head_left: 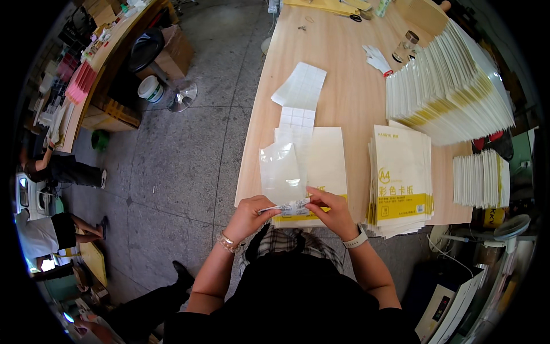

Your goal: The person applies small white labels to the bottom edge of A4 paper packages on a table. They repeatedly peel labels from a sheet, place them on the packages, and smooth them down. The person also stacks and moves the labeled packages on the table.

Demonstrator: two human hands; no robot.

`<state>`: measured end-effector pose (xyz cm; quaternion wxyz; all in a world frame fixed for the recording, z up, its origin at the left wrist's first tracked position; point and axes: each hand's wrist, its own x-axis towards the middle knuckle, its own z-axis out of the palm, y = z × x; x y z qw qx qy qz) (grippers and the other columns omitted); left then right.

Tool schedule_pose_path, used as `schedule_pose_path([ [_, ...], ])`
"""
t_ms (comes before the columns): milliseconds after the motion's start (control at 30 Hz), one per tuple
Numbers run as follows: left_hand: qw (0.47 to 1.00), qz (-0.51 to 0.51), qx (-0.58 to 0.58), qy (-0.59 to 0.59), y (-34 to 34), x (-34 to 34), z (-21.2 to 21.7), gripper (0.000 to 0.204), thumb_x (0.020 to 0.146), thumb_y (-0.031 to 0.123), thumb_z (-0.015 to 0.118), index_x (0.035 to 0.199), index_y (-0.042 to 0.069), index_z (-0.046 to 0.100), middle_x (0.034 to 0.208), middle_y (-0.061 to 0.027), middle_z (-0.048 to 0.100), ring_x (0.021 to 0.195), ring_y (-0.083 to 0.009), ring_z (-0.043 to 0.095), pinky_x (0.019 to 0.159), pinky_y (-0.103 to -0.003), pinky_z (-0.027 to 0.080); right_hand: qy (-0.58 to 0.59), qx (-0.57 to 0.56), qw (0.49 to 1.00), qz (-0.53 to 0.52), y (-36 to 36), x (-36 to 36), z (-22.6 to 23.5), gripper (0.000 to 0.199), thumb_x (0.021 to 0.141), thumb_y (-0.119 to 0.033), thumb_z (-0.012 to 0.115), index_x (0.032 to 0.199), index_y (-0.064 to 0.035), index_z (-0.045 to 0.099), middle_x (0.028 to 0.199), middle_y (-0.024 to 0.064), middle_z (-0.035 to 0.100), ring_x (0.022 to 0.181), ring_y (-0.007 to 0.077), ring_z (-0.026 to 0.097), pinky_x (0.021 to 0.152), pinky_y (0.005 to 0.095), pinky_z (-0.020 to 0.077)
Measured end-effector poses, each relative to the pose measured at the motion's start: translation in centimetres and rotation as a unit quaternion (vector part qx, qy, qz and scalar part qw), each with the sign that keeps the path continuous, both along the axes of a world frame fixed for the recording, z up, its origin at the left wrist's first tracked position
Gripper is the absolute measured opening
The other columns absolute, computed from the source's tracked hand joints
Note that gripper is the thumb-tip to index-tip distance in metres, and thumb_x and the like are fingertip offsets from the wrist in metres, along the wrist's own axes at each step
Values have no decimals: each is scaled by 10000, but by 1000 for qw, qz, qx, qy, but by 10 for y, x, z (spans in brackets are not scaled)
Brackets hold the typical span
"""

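Note:
At the table's near edge, my left hand and my right hand are both closed, pinching opposite ends of the crinkled near edge of a clear plastic bag. The bag lies partly over a white-and-yellow paper pack in front of me. A strip of white label sheets, marked with a grid, stretches away from the pack's far edge. Right of my right hand rests a stack of similar packs, its edges uneven.
A long row of packs leans at the far right, with a shorter row nearer. A white glove, a glass jar and scissors lie farther back. People and another workbench are at left.

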<state>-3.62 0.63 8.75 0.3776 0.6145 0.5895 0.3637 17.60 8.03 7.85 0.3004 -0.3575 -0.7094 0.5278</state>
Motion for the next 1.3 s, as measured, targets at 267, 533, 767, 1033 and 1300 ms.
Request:
schedule_pose_path([
  [267,990,40,-129,-43,-3,4,3,165,770,155,633,785,-9,619,697,-111,600,631,-180,579,565,-270,446,9,172,984,-54,-11,-6,-13,175,740,-5,614,914,-21,618,863,99,590,785,184,578,652,261,476],
  [533,994,-87,-68,18,-11,10,-23,134,752,138,633,769,9,599,919,-74,610,842,-217,557,720,-307,442,38,-178,958,-223,-4,77,-67,83,791,-56,577,837,9,600,781,53,595,712,98,535,650,219,435],
  [767,980,-170,-41,95,-14,26,-90,176,732,207,638,754,36,603,1183,-75,517,1135,-305,399,935,-376,339,-154,-109,967,-170,-9,100,-103,144,781,-99,574,837,32,592,696,69,598,632,107,547,594,238,440],
  [1033,978,-170,-64,102,-15,28,-90,169,725,203,647,759,42,608,1210,-68,498,1173,-300,355,953,-380,323,-145,-124,965,-178,-7,99,-112,146,777,-98,579,839,32,604,697,76,607,631,113,558,597,240,445],
  [1300,979,-166,-68,92,-14,26,-90,164,721,201,653,760,47,611,1219,-55,492,1168,-296,353,952,-375,323,-172,-110,963,-174,-5,97,-109,152,762,-110,592,821,29,613,679,76,611,619,109,561,581,242,446],
])
